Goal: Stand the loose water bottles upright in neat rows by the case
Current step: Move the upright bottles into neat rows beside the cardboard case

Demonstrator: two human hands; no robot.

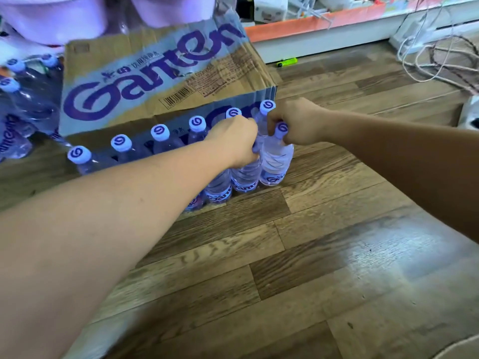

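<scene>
A cardboard water case [160, 84] with purple lettering stands on the wooden floor. Along its front side runs a row of several upright clear bottles [121, 143] with white caps. A second row begins at the right end in front of it. My right hand [295, 123] grips the neck of the front right bottle [276, 161], just under its cap. My left hand [236, 141] grips the top of the bottle [245, 177] beside it, hiding that bottle's cap. Both bottles stand upright on the floor, touching each other.
More bottles [15, 99] lie and stand at the far left beside the case. A green lighter [286, 62] lies by the white baseboard behind. Tangled cables [440, 60] spread at the upper right. Bare wooden floor [311, 255] stretches in front of the rows.
</scene>
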